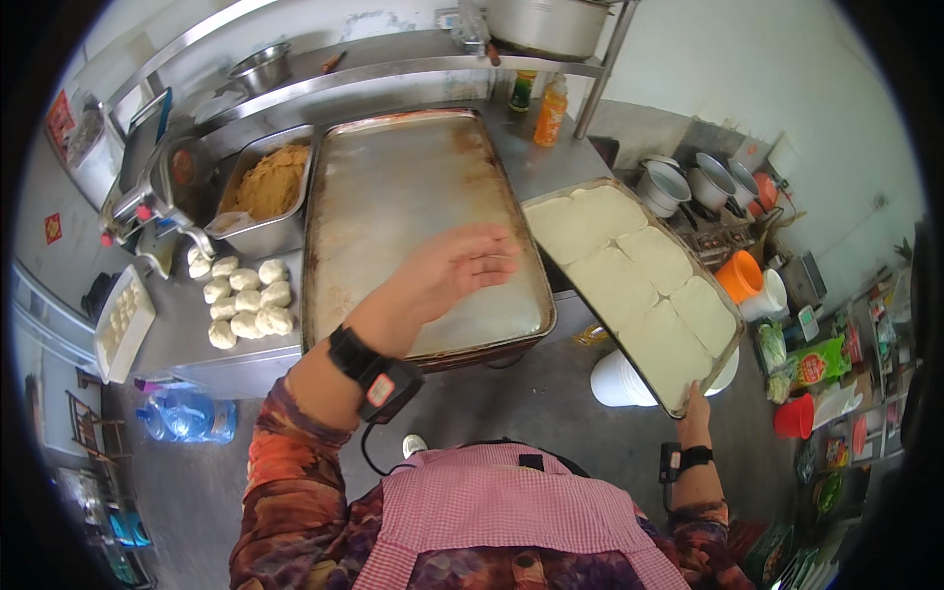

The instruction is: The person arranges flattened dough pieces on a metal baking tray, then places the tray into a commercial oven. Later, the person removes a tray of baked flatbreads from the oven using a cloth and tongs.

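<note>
Right hand (695, 418) gripping the dough tray (602, 319) by its near corner, hold partly hidden, tray jutting past the worktop (565, 169); left hand (470, 264) open above the big tray (403, 177); orange bottle's (552, 113) label unreadably small

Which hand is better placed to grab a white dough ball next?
Probably your left hand: it looks empty above the bare tray, nearer the dough balls; your right hand holds the dough-covered tray.

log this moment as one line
left hand: open, over metal tray | right hand: gripping dough tray at near corner | nearby: dough balls
</note>
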`<state>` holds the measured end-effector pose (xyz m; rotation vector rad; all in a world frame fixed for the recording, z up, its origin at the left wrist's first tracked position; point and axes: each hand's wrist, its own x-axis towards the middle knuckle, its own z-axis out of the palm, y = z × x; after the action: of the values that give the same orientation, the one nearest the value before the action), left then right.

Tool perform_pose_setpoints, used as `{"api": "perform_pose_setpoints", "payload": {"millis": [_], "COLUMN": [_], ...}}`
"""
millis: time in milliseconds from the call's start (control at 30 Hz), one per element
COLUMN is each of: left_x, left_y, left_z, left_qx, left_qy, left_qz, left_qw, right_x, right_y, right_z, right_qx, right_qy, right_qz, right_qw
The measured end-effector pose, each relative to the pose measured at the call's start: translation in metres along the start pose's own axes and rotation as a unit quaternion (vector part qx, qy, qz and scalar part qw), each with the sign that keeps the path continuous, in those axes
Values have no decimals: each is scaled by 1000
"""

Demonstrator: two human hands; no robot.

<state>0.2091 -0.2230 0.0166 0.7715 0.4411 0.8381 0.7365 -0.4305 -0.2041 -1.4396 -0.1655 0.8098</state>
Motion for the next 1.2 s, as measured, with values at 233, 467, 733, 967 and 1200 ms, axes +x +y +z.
{"api": "perform_pose_setpoints", "payload": {"millis": [233,467,733,967,1200], "left_x": [-140,-277,-350,-395,-486], "left_y": [31,19,-7,7,27], "left_z": [-68,-103,-112,-144,-186], "left_qx": [35,-8,-50,-73,-82], "left_qy": [180,396,474,457,485], "left_qz": [101,198,230,238,267], "left_qw": [978,896,848,854,829], "right_x": [16,12,-8,-52,-132], "right_y": [68,103,73,13,-26], "right_z": [95,170,203,210,338], "right_qx": [32,59,66,-478,-56], "right_qy": [-84,-149,-237,-138,-203], "right_qz": [80,204,345,-161,-115], "right_qw": [993,966,906,853,971]}}
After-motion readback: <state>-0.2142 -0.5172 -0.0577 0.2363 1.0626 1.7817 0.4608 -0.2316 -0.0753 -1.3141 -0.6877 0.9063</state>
